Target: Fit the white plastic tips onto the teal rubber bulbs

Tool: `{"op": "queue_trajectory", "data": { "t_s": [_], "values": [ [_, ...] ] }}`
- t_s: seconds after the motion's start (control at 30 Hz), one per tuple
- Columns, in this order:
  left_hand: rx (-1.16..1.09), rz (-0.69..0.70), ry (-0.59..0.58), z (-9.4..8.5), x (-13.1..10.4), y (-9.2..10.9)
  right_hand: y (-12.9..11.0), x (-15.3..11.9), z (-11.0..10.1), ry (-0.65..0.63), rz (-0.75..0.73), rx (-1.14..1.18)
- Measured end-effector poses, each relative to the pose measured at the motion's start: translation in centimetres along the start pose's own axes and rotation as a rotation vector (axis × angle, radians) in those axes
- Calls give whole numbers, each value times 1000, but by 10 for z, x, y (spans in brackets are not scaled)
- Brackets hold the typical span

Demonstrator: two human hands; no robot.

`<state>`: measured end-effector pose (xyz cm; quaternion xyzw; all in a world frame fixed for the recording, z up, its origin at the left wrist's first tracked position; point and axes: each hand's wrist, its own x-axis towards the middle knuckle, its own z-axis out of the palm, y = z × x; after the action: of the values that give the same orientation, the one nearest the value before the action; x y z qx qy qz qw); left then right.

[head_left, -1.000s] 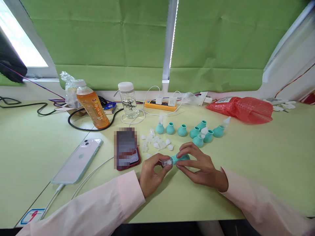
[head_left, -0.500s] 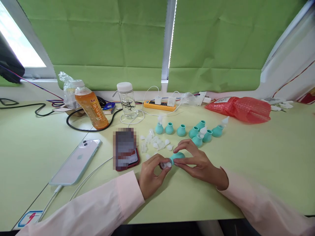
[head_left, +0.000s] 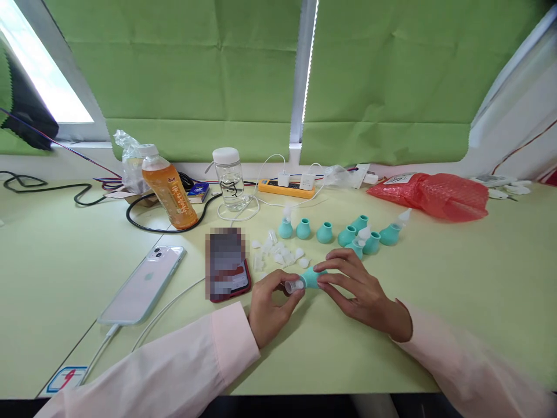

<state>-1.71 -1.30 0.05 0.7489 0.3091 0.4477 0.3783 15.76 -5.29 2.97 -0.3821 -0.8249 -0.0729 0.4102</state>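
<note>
My left hand pinches a clear plastic tube between thumb and forefinger. The tube meets the neck of a teal squeeze bulb, which lies on its side. Around the bulb's round end are the fingers of my right hand. Just beyond my hands lies a loose group of small clear and white plastic pieces. Several teal bulbs stand farther back. One bulb at the right carries a clear tube with a white pointed tip, and two others have tops fitted as well.
To the left are a blurred-screen phone and a white phone with a charging cable. Behind stand an orange drink bottle, a clear water bottle and a power strip. A red plastic bag lies back right.
The right fingers have shifted on the bulb, with the forefinger now lower against it. More of the bulb's neck and the clear tube shows. The whole view has shifted slightly.
</note>
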Motion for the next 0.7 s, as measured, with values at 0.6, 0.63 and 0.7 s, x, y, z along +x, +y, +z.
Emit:
{"op": "queue_trajectory", "data": {
  "t_s": [0.6,0.63,0.7],
  "values": [
    [49,216,-145,-6,-5,10,-7,-11,10,-326,120,97],
    [67,239,-151,-11,-1,12,-7,-12,11,-336,155,116],
    [132,329,-145,-25,15,19,-6,-13,13,-319,219,134]
  ]
}}
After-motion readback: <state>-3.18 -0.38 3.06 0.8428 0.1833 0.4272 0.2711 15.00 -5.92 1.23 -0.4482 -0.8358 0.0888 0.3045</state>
